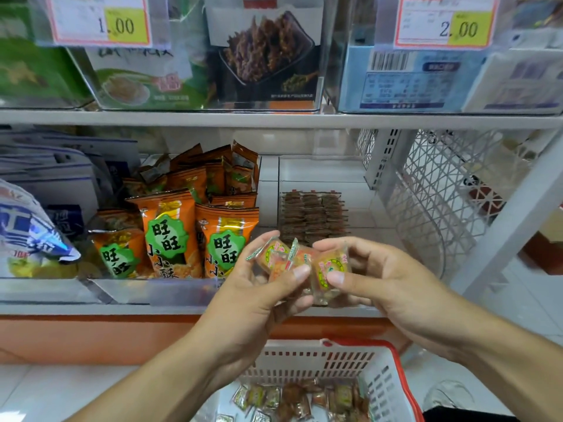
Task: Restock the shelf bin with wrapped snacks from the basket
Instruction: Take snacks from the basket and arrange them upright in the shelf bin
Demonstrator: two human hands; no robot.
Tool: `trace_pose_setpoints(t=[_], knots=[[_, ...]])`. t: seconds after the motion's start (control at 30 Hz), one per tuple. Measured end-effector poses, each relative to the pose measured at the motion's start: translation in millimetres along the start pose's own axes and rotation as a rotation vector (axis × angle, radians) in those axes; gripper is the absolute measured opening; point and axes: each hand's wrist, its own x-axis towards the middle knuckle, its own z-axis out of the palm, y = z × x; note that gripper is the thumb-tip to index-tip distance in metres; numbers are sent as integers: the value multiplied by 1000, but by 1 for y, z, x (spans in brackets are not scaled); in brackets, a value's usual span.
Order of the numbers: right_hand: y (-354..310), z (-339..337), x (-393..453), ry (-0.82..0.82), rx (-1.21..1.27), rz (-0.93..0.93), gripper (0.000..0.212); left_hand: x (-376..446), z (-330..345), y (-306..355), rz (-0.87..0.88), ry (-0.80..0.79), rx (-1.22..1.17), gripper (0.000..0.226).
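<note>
The clear shelf bin (316, 178) at the centre of the frame holds three neat rows of small wrapped snacks (313, 213), stacked toward its front; how many sit in each row I cannot count. To its left, another clear bin (152, 290) is filled with orange snack bags (170, 233), three of them facing forward at the front. At the bottom of the frame, the white basket (384, 388) with a red rim has a loose heap of wrapped snacks (304, 400) on its floor, too jumbled to count.

Both my hands are raised in front of the shelf bin, just below its rows. My left hand (253, 293) has its fingers curled around about two wrapped snacks (283, 260), thumb pressed on top. My right hand (384, 278) pinches one wrapped snack (330, 269) between thumb and forefinger, the other fingers bent behind it. The two bundles touch each other between my hands.
</note>
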Motion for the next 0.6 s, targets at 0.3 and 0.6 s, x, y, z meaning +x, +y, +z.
trace_pose_setpoints(t=[0.3,0.6], knots=[[-3,-9,-4,154,-913,-743,52,2,-9,9,-153,-28,-143,73],[-3,-8,-5,-76,-445,-321,28,3,-13,10,-68,7,-113,83]])
